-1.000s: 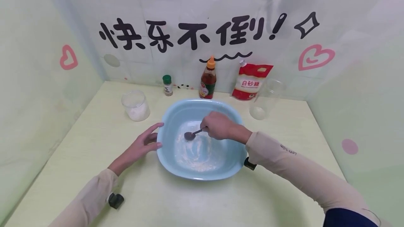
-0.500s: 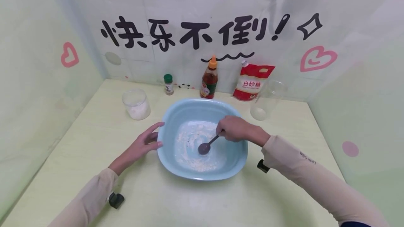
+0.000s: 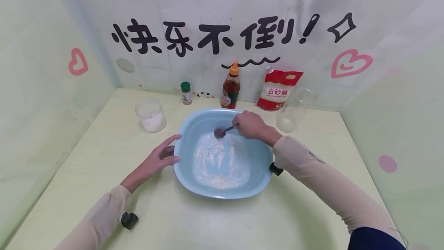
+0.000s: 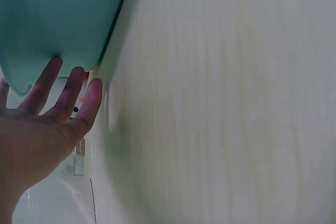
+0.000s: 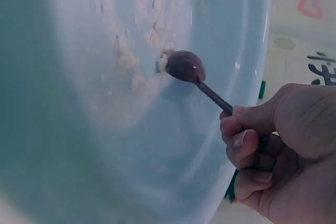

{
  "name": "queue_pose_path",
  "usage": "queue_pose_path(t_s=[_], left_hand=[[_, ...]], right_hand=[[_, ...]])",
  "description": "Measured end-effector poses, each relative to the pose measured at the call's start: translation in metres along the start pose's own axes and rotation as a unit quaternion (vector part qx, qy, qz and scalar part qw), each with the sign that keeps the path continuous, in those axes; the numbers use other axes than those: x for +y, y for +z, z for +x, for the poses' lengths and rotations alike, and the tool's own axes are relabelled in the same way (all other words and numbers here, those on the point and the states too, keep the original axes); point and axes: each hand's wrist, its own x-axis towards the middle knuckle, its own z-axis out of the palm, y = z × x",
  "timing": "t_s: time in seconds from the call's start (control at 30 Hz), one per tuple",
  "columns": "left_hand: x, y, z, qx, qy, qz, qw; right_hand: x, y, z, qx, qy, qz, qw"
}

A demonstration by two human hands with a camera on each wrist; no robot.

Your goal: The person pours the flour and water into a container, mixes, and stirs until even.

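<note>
A light blue plastic basin (image 3: 189,147) stands mid-table, white powder (image 3: 222,182) smeared in streaks over its bottom. My left hand (image 3: 157,160) rests against the basin's left side, fingers spread; in the left wrist view the straight fingers (image 4: 67,98) touch its outer wall. My right hand (image 3: 251,124) reaches over the far right part and pinches a dark spoon (image 3: 220,133) by its handle. In the right wrist view the spoon's bowl (image 5: 185,66) is low inside the basin, a little powder at its edge. The handle's end is hidden in the fingers.
Behind the basin stand a green-capped shaker (image 3: 186,93), an orange-capped sauce bottle (image 3: 230,90) and a red-and-white sugar pouch (image 3: 277,90). A glass jar with white powder (image 3: 151,115) is at back left, a clear cup (image 3: 293,111) at back right. Printed walls enclose the table.
My right hand has swung the spoon round the basin, first towards the near right, then back up to the far side, shifting the powder streaks. My left hand stays at the basin's side.
</note>
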Motion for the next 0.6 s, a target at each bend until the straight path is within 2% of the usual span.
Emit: queue_pose_path(t_s=[0.17, 0.3, 0.4, 0.53, 0.6], left_hand=[[-0.002, 0.001, 0.0, 0.005, -0.001, -0.003, 1.0], [-0.003, 0.002, 0.0, 0.003, 0.0, -0.002, 1.0], [-0.003, 0.002, 0.0, 0.004, 0.0, -0.004, 1.0], [-0.002, 0.001, -0.001, 0.008, 0.001, -0.001, 1.0], [-0.002, 0.0, -0.001, 0.007, 0.002, 0.006, 1.0]], right_hand=[[-0.021, 0.013, 0.007, -0.024, -0.055, 0.017, 0.998], [-0.037, 0.02, -0.001, -0.058, -0.08, 0.025, 0.9947], [-0.044, 0.021, -0.012, -0.105, -0.096, 0.029, 0.9894], [-0.043, 0.018, -0.028, -0.174, -0.095, 0.027, 0.9798], [-0.038, 0.014, -0.035, -0.191, -0.08, 0.009, 0.9783]])
